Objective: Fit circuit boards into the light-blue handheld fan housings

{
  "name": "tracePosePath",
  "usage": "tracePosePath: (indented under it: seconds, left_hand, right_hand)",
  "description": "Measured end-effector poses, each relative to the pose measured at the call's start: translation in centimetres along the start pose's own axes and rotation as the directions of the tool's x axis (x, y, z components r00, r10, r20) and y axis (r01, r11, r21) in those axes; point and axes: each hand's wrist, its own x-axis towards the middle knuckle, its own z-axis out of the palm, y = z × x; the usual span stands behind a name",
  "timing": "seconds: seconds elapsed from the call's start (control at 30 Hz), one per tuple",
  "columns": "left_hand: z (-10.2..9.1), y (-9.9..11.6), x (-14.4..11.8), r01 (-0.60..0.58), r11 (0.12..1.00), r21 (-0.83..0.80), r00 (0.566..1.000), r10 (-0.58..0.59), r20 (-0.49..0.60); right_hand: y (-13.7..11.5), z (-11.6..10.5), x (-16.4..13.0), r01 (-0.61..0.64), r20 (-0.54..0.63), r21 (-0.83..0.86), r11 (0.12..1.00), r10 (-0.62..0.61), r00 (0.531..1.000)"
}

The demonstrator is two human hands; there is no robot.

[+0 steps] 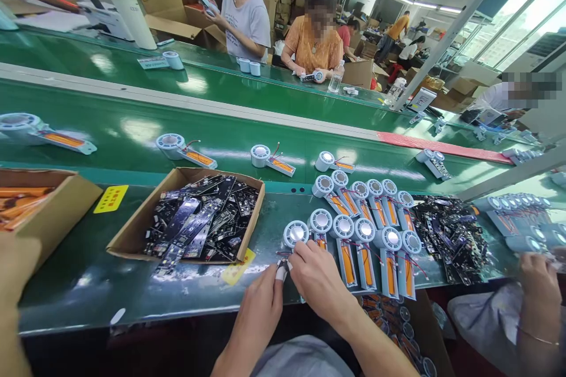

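Head view: cardboard box [132,230] holds dark circuit boards [201,221] beside both hands [292,291].

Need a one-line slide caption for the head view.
Both hands, left hand and right hand, work a fan unit beside a box of circuit boards.

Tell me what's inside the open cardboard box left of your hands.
The cardboard box holds a loose heap of dark circuit boards, piled at all angles. Whatever lies beneath the top layer, and the box floor, is covered.
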Motion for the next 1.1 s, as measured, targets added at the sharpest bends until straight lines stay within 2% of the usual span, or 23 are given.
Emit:
tracePosePath:
  seconds: [0.1,0.23,0.4,0.57,0.8,1.1]
  left_hand:
    - [0.4,-0.1,-0.2,-0.02,0.997,0.072,1.0,0.019,0.009]
    - [0.3,-0.7,-0.1,-0.064,0.995,0.077,0.997,0.061,0.039]
    - [-1.3,-1.4,0.6,-0.151,0.988,-0.001,0.974,0.149,0.168]
    - [-2.5,-1.5,1.0,-0.14,0.987,-0.081,0.965,0.155,0.214]
    - [-3.4,-1.4,1.3,-0.127,0.984,-0.127,0.934,0.161,0.319]
    - [-3.3,-1.2,1.6,-0.203,0.979,-0.022,0.922,0.199,0.332]
  right_hand:
    - [-0.2,0.3,0.0,0.002,0.003,-0.019,1.0,-0.002,1.0]
    - [0.0,0.6,-0.1,0.007,0.0,-0.005,1.0,-0.007,1.0]
    - [1.1,0.3,-0.4,0.002,-0.03,0.119,0.993,0.002,1.0]
    - [1.8,0.3,-0.5,-0.009,-0.043,0.24,0.971,0.02,0.999]
    - [3.0,0.1,-0.1,0.158,-0.043,0.264,0.951,-0.152,0.987]
    - [2.8,0.4,-0.3,0.195,-0.037,0.195,0.961,-0.192,0.981]
